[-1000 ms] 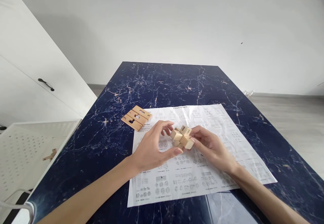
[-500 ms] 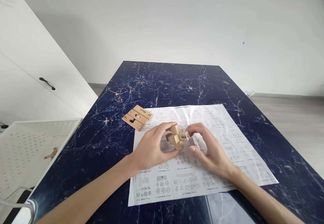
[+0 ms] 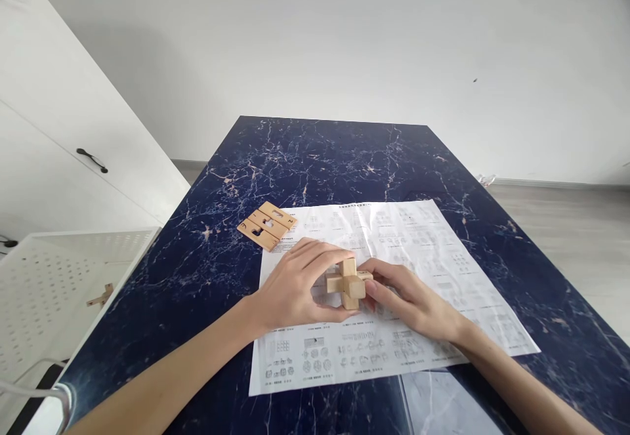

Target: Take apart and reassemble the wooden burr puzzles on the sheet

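A wooden burr puzzle [image 3: 350,283], built of crossed pale square bars, is held above a printed instruction sheet [image 3: 443,304]. My left hand [image 3: 300,284] grips it from the left, fingers on the upper bar end and thumb under the lower one. From the right, my right hand [image 3: 408,297] pinches the bar end that points right, thumb in front and fingers behind. Part of that bar is hidden by the fingers. Beyond my left hand, flat wooden plates [image 3: 268,225] with cut-outs and numbers lie at the sheet's upper left corner.
The sheet lies on a dark blue marbled table [image 3: 315,166]. At left, a white perforated basket [image 3: 44,290] holds a small wooden piece [image 3: 101,295]. A cable [image 3: 34,392] runs at the lower left. A white cabinet [image 3: 73,120] stands beyond the basket.
The puzzle has been turned and moved slightly towards me and right, so the bar end with the dark mark no longer faces up. My right hand has closed on it.
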The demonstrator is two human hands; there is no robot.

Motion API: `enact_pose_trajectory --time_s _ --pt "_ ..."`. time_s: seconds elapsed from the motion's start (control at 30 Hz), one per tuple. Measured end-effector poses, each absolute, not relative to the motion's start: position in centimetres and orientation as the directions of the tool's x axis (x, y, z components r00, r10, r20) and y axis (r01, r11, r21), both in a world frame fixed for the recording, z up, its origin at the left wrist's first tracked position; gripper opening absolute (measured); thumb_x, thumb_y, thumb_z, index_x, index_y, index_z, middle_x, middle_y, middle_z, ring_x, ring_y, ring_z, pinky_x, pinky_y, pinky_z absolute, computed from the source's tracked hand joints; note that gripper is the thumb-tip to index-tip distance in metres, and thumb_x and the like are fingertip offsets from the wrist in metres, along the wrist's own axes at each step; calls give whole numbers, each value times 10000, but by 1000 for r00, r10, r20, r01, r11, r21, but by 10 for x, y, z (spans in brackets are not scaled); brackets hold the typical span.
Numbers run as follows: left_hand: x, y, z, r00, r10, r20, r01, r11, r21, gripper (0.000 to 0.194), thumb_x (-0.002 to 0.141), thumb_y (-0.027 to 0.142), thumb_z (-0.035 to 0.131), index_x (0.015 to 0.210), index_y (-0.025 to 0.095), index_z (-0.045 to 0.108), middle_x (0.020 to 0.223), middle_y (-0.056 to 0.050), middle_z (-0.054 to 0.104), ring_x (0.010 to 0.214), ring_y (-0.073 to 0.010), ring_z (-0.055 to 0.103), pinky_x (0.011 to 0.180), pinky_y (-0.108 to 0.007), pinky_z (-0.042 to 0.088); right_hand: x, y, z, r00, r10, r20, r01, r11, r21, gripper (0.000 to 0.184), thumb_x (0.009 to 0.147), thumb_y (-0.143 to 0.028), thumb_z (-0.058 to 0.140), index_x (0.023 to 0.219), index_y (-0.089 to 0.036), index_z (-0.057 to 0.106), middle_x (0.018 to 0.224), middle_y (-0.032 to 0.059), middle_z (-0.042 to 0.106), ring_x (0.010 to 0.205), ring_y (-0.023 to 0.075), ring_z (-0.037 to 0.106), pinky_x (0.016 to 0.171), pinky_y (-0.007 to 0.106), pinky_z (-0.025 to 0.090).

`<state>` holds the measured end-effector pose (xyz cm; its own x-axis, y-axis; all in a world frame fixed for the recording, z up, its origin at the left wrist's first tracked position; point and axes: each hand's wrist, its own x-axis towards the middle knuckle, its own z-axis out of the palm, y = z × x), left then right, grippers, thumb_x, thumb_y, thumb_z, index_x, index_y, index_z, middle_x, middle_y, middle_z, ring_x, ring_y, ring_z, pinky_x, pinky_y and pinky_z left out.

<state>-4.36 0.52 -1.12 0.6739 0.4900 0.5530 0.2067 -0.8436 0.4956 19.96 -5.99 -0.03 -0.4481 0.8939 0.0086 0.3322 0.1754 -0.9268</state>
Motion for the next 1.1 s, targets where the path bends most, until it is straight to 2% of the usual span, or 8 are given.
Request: enact_pose_trajectory --time_s 0.23,0.6,0.7,0.8,0.9,1.1 --pt "-42 6 -5 660 481 577 231 -861 453 571 827 550 850 1257 228 655 1029 -53 797 911 -266 751 895 -439 551 201 -59 -6 -480 877 14 308 183 -934 318 1146 -471 452 1065 -227 640 810 15 642 725 177 585 694 331 479" --pt "-44 5 -3 659 524 540 217 -820 530 646 716 522 943 1202 213 652 1041 -37 802 922 -255 753 944 -432 529 199 -64 -15 -424 898 119 377 295 -878 278 1134 -438 500 1219 -239 676 936 49 735 748 196 631 682 323 496" --pt "-44 4 -4 658 543 523 211 -799 563 641 703 503 954 1188 212 651 1022 -29 793 904 -246 745 922 -421 529 198 -64 -14 -425 896 130 377 306 -874 257 1133 -431 500 1198 -243 663 976 52 742 793 204 650 709 326 496" --pt "-42 2 -5 663 555 502 205 -780 592 626 720 506 941 1192 219 646 1008 -30 787 884 -245 736 895 -416 535 196 -65 -11 -427 898 105 355 273 -894 283 1143 -451 458 1083 -238 635 837 16 660 697 178 567 647 310 447" --pt "-39 -1 -7 663 506 551 167 -818 551 607 777 488 902 1239 211 624 1005 -41 779 882 -245 735 881 -413 548 195 -66 -9 -428 900 86 333 245 -911 363 1145 -500 420 931 -238 552 715 -25 516 614 155 446 583 299 381" --pt "-38 -1 -7 666 363 652 139 -919 369 533 920 414 786 1346 199 550 1100 -74 789 973 -252 753 909 -411 574 196 -66 -7 -435 900 36 314 189 -930 452 1145 -552 380 857 -233 522 726 -13 489 631 160 433 591 309 382"
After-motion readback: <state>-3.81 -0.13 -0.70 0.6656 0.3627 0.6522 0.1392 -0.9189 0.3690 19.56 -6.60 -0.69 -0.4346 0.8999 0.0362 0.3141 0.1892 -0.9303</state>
